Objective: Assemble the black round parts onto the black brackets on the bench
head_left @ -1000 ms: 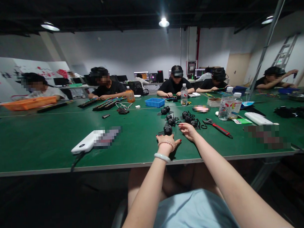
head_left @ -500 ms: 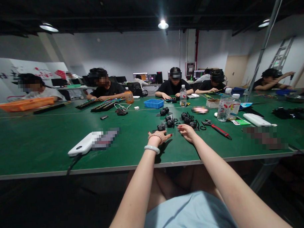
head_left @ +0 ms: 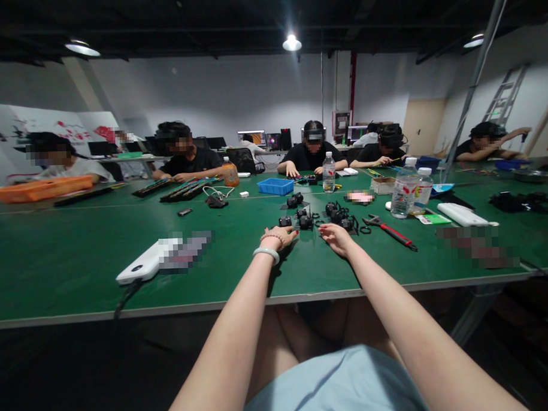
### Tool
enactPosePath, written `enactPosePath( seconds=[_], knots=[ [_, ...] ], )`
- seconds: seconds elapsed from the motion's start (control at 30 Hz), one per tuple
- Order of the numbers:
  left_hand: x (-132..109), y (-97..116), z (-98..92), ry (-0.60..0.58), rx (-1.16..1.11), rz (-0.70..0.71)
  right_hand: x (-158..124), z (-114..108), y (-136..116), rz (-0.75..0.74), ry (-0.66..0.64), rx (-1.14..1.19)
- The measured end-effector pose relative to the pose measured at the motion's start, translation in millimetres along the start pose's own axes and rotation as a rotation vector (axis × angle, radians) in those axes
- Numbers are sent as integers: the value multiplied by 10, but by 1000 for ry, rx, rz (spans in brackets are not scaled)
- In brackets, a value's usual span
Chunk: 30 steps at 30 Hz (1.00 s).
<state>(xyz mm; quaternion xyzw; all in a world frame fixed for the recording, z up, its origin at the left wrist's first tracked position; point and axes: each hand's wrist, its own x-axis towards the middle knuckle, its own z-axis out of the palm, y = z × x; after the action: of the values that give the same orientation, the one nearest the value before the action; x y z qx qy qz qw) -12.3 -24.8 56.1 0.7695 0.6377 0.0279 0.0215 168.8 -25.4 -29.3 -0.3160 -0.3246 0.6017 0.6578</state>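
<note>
My left hand (head_left: 278, 236), with a bead bracelet and a pale bangle, rests low over the green table. Its fingers stretch forward beside a small black part with a rounded body (head_left: 285, 221); whether they touch it I cannot tell. My right hand (head_left: 337, 238) lies to the right, fingers loosely bent and apart, nothing visible in them. Just beyond it stands a cluster of similar black parts (head_left: 335, 210) with thin prongs. More black parts (head_left: 304, 219) sit between the hands, and another (head_left: 295, 200) lies farther back. A black ring (head_left: 365, 230) is near my right hand.
A red-handled adjustable wrench (head_left: 394, 234) lies to the right, with water bottles (head_left: 403, 195) behind it. A white power bank (head_left: 143, 263) with a cable is at the left. A blue basket (head_left: 276, 186) stands farther back. Several people sit across the green table (head_left: 79, 296).
My left hand has shifted slightly left and away from me, beside the nearest black part, and its fingers look less spread. My right hand has stayed nearly still.
</note>
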Motion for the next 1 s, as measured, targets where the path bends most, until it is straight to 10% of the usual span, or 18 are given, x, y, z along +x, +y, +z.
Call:
enactPosePath(
  seconds=[1.0],
  knots=[
    [1021, -387, 414, 41, 108, 154, 200, 24, 77, -200, 98, -337]
  ],
)
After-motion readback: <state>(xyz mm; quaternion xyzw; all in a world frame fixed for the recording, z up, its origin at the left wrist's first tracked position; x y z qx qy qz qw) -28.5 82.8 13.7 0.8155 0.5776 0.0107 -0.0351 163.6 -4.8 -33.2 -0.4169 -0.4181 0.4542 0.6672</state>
